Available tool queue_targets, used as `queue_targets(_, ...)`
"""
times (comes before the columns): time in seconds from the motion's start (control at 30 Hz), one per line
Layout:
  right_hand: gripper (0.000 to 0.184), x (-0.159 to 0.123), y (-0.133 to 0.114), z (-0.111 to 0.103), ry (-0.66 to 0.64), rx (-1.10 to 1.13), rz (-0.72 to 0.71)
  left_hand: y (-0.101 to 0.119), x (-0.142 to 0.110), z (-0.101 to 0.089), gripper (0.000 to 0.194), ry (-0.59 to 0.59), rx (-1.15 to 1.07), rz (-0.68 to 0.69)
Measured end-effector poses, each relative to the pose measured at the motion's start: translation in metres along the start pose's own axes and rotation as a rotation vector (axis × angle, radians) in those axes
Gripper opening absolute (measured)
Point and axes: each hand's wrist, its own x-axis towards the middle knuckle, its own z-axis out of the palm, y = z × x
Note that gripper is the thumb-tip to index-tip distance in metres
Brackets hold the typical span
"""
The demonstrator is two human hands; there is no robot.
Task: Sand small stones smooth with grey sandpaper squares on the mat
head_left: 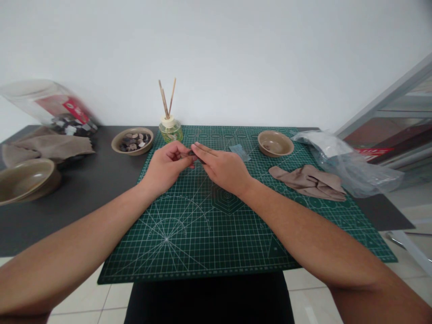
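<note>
The person's two hands meet above the green cutting mat (189, 252), fingertips nearly together. The left hand (167, 165) has its fingers curled in, thumb and forefinger closed on a small dark piece (191, 153), which sits right at the fingertips, mostly covered. The right hand (226, 168) comes in from the other side with its fingers straight, pressed close to one another and laid over the piece; its thumb is hidden from me, so I can't tell whether it grips as well.

Just beyond the fingers, a little to their left, stands a reed diffuser (171, 128) with its thin sticks poking up. Left of the fingers, near them, is a bowl of dark and pale pieces (132, 141); farther left lie a crumpled taupe cloth (47, 148) and a larger bowl (29, 180), with a clear container (50, 101) of dark pieces and a red packet behind them. To the right of the fingers, close by, lies a pale blue scrap (240, 152). Past it is a small bowl (276, 144) with a little something in the bottom, and nearer than that bowl, well right of the fingers, a rumpled brown cloth (310, 182) beside a clear plastic bag (357, 168).
</note>
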Motion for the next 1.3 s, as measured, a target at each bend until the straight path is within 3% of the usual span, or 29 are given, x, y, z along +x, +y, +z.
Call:
queue_targets(0.3, 0.060, 0.000, 0.001, 0.005, 0.018, 0.023, -0.028, 0.003, -0.001, 0.000, 0.017, -0.009, 0.048, -0.013)
queue_targets(0.9, 0.054, -0.001, 0.005, 0.001, 0.021, 0.048, 0.048, 0.000, 0.002, 0.000, 0.030, 0.015, -0.083, 0.021)
queue_targets(1.3, 0.040, -0.003, 0.018, 0.014, 0.297, 0.354, 0.039, 0.004, 0.001, 0.004, 0.032, -0.024, -0.150, -0.035)
